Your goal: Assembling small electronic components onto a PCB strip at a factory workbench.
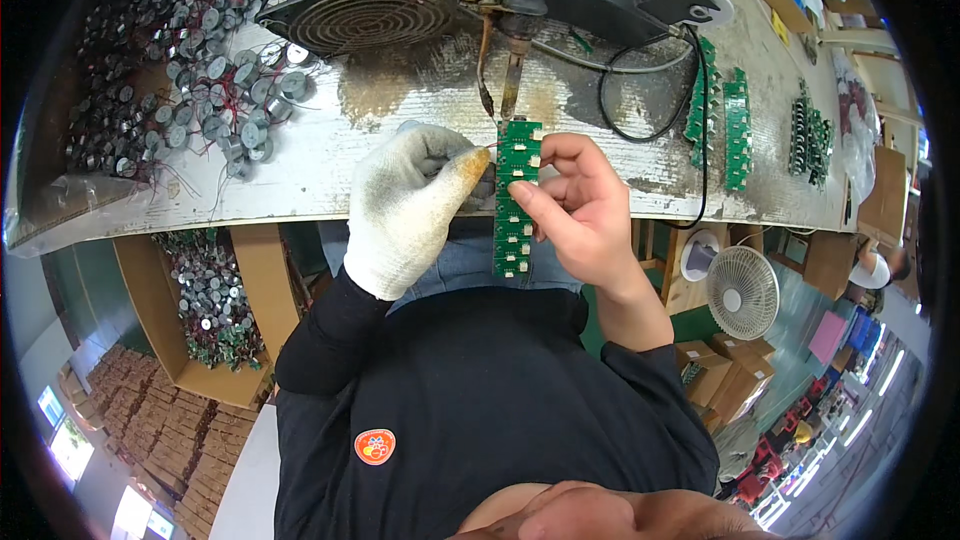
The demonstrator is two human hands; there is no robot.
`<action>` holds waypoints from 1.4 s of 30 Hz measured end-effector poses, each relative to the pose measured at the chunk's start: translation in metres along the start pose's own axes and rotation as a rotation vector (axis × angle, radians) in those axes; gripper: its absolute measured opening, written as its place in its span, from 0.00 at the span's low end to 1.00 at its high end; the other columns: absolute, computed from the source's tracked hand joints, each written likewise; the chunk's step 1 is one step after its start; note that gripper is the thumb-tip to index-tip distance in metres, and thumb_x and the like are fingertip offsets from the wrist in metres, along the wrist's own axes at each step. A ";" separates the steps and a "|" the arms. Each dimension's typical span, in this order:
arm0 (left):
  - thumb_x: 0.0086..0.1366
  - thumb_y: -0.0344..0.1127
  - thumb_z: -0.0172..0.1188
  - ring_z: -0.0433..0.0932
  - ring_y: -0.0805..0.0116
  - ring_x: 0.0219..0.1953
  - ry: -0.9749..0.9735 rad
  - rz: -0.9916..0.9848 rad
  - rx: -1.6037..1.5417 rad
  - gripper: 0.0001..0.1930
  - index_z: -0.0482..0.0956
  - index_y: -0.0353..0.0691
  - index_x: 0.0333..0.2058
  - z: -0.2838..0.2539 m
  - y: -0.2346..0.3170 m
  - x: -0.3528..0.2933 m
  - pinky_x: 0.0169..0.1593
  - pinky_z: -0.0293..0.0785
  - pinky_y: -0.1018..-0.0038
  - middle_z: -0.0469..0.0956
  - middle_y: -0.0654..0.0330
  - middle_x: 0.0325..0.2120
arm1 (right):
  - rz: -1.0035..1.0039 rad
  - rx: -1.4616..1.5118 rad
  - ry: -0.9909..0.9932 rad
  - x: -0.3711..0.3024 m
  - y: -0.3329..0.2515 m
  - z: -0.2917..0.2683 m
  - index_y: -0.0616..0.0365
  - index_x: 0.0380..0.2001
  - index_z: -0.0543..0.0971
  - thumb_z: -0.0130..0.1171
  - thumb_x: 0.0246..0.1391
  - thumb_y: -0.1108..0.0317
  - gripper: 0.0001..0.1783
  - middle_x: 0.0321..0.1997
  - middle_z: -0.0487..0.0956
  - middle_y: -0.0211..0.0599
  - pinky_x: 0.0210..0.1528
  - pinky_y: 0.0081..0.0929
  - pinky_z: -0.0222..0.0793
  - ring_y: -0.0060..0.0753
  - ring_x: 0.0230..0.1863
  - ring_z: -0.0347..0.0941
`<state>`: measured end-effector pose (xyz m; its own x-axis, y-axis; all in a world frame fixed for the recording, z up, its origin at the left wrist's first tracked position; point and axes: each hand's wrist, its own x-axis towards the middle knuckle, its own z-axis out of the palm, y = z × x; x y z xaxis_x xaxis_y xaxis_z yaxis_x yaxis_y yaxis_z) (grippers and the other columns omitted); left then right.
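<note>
Right hand (582, 208) gripping green board strip (514, 228); gloved left hand (408, 202) pinching, contents unclear. Steadiness beneath soldering iron (513, 75) probably mattering most.

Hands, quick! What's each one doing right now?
Left hand: closed, beside the board; can't tell if it holds anything.
Right hand: closed, holding the board.

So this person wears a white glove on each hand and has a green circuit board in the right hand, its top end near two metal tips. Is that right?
Not quite: the head view shows a white glove on the left hand only. The right hand, with the green circuit board near the two metal tips, is bare.
</note>
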<state>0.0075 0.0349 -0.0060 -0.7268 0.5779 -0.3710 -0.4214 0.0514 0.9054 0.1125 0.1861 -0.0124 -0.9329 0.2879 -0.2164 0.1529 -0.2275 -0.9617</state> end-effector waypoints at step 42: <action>0.62 0.34 0.61 0.79 0.75 0.27 0.078 0.033 0.038 0.11 0.76 0.29 0.34 0.000 -0.005 0.002 0.30 0.74 0.79 0.79 0.58 0.25 | -0.045 -0.034 0.033 -0.002 0.004 0.006 0.65 0.43 0.65 0.57 0.55 0.79 0.15 0.37 0.73 0.34 0.23 0.11 0.61 0.10 0.24 0.70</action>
<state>0.0075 0.0358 -0.0112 -0.7805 0.5147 -0.3547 -0.3767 0.0656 0.9240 0.1133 0.1786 -0.0147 -0.9279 0.3278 -0.1778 0.1226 -0.1823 -0.9756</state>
